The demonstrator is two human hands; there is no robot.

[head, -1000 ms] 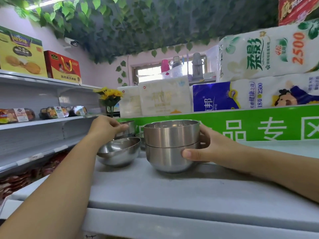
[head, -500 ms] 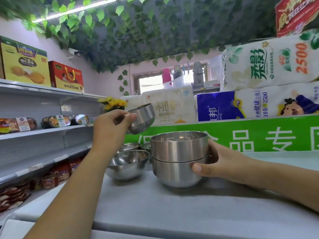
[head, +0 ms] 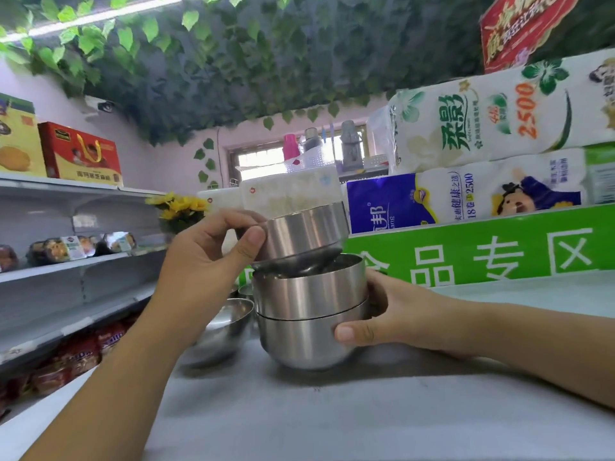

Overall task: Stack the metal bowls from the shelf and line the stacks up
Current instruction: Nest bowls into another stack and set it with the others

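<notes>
Left hand [head: 213,257] pinched a metal bowl [head: 306,231] at the rim: thumb on the outer wall, fingers over the edge. The bowl was tilted, with its base dipping into the mouth of the two-bowl stack [head: 309,314]; contact unclear. Right hand [head: 392,314] wrapped the stack from the right, thumb on the lower bowl. The stack sat on the grey shelf [head: 366,410]. A loose bowl [head: 226,327] sat just left of the stack, and a green sign [head: 482,251] stood behind.
</notes>
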